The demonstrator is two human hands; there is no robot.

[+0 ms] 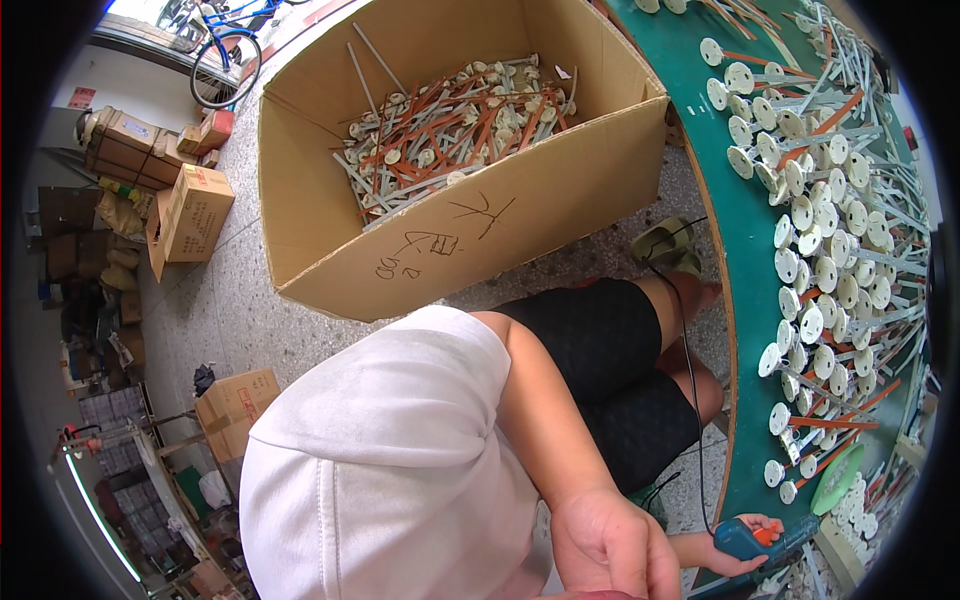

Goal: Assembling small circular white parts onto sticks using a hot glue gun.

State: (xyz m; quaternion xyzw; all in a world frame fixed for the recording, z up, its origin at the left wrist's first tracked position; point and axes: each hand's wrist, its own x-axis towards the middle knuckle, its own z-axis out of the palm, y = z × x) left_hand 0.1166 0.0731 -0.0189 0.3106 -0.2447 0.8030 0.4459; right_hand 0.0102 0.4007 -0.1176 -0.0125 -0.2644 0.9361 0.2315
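Observation:
My left hand (612, 540) is at the lower edge, palm partly turned up, with its fingers bent and cut off by the picture's rim. What they hold, if anything, is hidden. To its right, my right hand (735, 555) grips a blue corded power tool (738, 540) with an orange trigger, at the green table's (745, 400) near edge. A black cord (690, 370) runs up from the tool past my legs. Beyond it lie many white round discs (826, 272) on grey and orange strips, and a light green dish (838, 478).
A large open cardboard box (470, 235) stands on the speckled floor by my left side, partly filled with similar strips (440, 130). Smaller cartons (200, 212) sit at the far left, another carton (237, 405) behind me. A blue bicycle (226, 60) stands at the back.

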